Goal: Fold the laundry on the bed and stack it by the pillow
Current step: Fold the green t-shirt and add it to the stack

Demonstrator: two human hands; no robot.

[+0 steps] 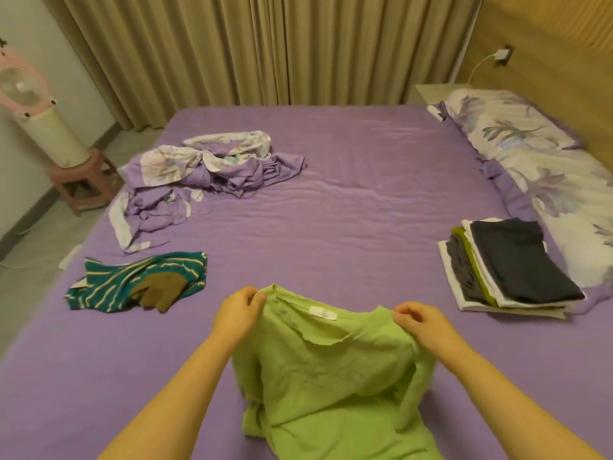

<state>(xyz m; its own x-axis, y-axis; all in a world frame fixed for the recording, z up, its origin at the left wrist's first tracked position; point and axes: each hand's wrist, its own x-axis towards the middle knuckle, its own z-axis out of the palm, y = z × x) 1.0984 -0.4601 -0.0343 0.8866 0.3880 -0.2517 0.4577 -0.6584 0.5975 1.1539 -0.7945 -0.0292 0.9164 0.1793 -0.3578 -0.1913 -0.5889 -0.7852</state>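
A light green T-shirt (331, 376) hangs in front of me over the near part of the purple bed (331, 210), its white neck label facing up. My left hand (237, 315) pinches its left shoulder. My right hand (419, 323) pinches the right shoulder. A stack of folded clothes (507, 267), dark grey on top, lies at the right beside the floral pillow (537, 154). A teal striped garment (132, 280) with a brown piece (159, 292) on it lies at the left.
A crumpled purple and floral sheet (199, 174) is heaped at the far left of the bed. A fan (36, 114) stands on a pink stool (83, 177) beside the bed. Curtains hang behind; a wooden headboard wall runs along the right.
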